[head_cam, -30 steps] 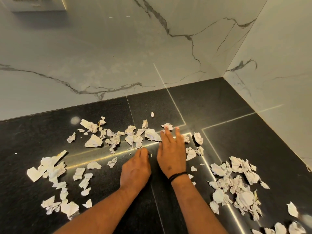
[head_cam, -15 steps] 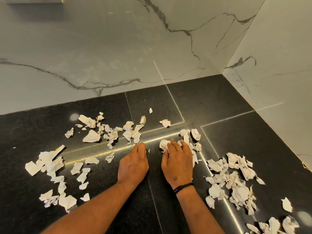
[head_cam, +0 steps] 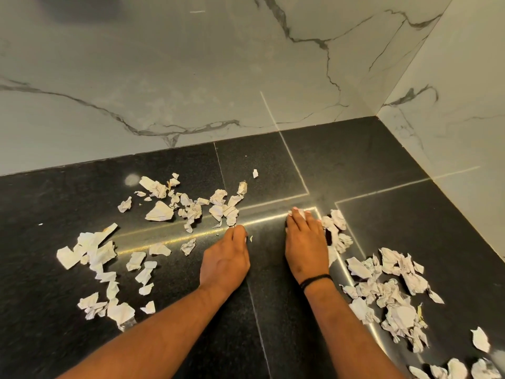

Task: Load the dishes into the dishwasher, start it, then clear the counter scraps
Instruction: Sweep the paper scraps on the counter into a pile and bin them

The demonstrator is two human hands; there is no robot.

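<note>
Paper scraps (head_cam: 388,288) are gathered on the black counter (head_cam: 382,165).
Right hand (head_cam: 306,247) pinches a scrap; left hand (head_cam: 225,258), fingers curled, touches none; nearest heap lies right.

Back wall (head_cam: 191,77): pale marble-look tile, grey veins running across it, one long vein low on the left, a branching one upper right. A thin light seam runs down it toward the corner of the worktop joint. Side wall (head_cam: 464,105): same marble-look tile, meets the back wall at a corner on the right, dark vein near that corner. Soft dark shadow (head_cam: 82,9) at the top left edge of the back wall. Black wristband (head_cam: 314,280): thin, dark, around a wrist.
</note>
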